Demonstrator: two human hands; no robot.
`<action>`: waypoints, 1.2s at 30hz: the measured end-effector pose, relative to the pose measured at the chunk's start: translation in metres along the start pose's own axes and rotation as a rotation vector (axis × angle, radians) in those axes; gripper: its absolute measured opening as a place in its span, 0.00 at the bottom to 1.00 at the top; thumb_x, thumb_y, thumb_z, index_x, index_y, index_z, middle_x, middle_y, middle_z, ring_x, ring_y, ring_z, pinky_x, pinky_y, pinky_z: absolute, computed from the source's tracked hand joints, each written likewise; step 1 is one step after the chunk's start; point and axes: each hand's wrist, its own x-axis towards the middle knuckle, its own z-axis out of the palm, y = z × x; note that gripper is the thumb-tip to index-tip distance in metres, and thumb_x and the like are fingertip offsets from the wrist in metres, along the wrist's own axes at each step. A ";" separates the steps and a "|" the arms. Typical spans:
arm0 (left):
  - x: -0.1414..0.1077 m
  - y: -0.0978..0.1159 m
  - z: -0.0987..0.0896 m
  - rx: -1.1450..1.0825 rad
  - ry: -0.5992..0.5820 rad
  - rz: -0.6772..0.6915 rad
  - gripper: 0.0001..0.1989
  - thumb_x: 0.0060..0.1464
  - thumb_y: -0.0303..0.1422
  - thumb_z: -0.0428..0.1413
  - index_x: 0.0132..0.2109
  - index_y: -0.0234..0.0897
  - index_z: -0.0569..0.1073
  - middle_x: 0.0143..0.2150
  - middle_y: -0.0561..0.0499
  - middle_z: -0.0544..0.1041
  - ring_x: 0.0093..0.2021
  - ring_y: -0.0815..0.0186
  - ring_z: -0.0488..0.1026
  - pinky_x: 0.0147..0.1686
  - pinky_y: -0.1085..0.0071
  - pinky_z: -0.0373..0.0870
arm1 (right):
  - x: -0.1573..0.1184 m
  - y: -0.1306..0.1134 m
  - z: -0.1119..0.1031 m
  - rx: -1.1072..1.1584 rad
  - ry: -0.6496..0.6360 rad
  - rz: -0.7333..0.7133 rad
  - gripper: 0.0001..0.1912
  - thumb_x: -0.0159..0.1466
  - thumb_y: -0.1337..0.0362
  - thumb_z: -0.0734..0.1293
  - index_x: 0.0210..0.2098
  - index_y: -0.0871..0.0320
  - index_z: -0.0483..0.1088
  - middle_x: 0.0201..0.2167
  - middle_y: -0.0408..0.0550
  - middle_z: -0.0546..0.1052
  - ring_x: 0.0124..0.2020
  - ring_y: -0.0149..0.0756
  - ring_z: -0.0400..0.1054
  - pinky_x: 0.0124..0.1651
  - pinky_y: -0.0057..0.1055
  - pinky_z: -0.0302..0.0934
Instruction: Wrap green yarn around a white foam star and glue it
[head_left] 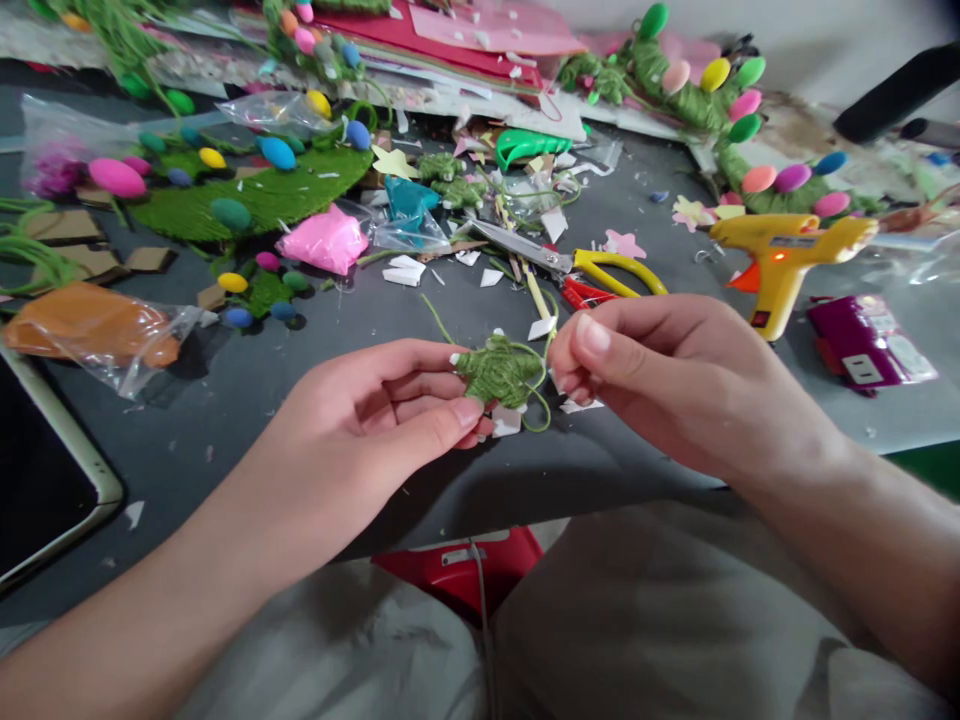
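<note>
My left hand (397, 400) pinches a small star wound in green yarn (499, 370) between thumb and fingers, near the table's front edge. White tips show at a few of the star's points. A loose strand of green yarn (538, 425) loops off its right side towards my right hand (637, 370). That hand is closed, thumb against the index finger, with the yarn strand running up to the fingertips. Just beyond the hands lie scissors with yellow handles (611, 268) and a red-handled tool (585, 294), partly covered by them.
A yellow glue gun (787, 260) with a lit light rests at right, by a purple packet (870, 340). Bags of pink (326, 240) and orange material (97, 325) lie left, near a tablet (52, 470). White scraps (405, 270) and green yarn pieces with coloured eggs (255, 195) cover the back.
</note>
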 end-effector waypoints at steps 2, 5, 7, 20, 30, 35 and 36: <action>0.001 0.000 -0.001 0.003 -0.027 0.003 0.14 0.49 0.32 0.70 0.45 0.42 0.81 0.41 0.48 0.85 0.44 0.55 0.84 0.44 0.68 0.83 | 0.000 -0.001 0.001 0.024 -0.024 0.017 0.10 0.67 0.56 0.72 0.36 0.55 0.82 0.33 0.47 0.79 0.33 0.31 0.70 0.37 0.29 0.67; 0.002 -0.001 -0.001 0.005 -0.019 0.020 0.14 0.50 0.32 0.70 0.45 0.41 0.81 0.42 0.48 0.85 0.44 0.56 0.84 0.43 0.68 0.83 | -0.001 -0.003 0.002 0.045 -0.033 0.037 0.08 0.65 0.57 0.74 0.39 0.54 0.83 0.35 0.47 0.81 0.34 0.32 0.73 0.38 0.30 0.69; 0.002 0.000 0.000 0.006 -0.016 0.022 0.13 0.51 0.32 0.69 0.45 0.40 0.81 0.42 0.48 0.85 0.43 0.57 0.84 0.43 0.69 0.83 | -0.001 -0.004 0.002 0.054 -0.043 0.046 0.07 0.63 0.58 0.75 0.39 0.53 0.83 0.34 0.45 0.81 0.34 0.32 0.74 0.38 0.30 0.70; 0.003 -0.004 -0.005 0.022 -0.058 0.032 0.15 0.52 0.32 0.69 0.48 0.42 0.81 0.42 0.51 0.85 0.42 0.62 0.84 0.40 0.77 0.81 | -0.003 -0.006 0.002 0.068 -0.049 0.091 0.05 0.62 0.62 0.76 0.38 0.53 0.83 0.31 0.43 0.81 0.29 0.29 0.74 0.31 0.27 0.67; 0.005 -0.007 -0.006 0.006 -0.060 0.043 0.16 0.53 0.35 0.69 0.49 0.41 0.81 0.42 0.50 0.85 0.42 0.61 0.84 0.40 0.76 0.82 | -0.003 -0.007 0.002 0.062 -0.060 0.084 0.05 0.62 0.63 0.76 0.38 0.55 0.82 0.31 0.43 0.81 0.30 0.29 0.74 0.33 0.26 0.68; 0.004 -0.007 -0.007 -0.003 -0.052 0.054 0.15 0.52 0.34 0.70 0.47 0.41 0.82 0.41 0.51 0.85 0.41 0.64 0.84 0.39 0.79 0.81 | -0.003 -0.007 0.002 0.032 -0.069 0.079 0.05 0.62 0.64 0.76 0.38 0.55 0.82 0.31 0.43 0.81 0.31 0.30 0.74 0.33 0.26 0.68; 0.004 -0.008 -0.006 -0.007 -0.051 0.053 0.15 0.52 0.35 0.70 0.47 0.41 0.82 0.41 0.51 0.85 0.41 0.64 0.84 0.39 0.80 0.81 | -0.003 -0.008 0.002 0.025 -0.066 0.078 0.05 0.62 0.63 0.76 0.38 0.55 0.82 0.31 0.43 0.81 0.30 0.30 0.74 0.32 0.26 0.68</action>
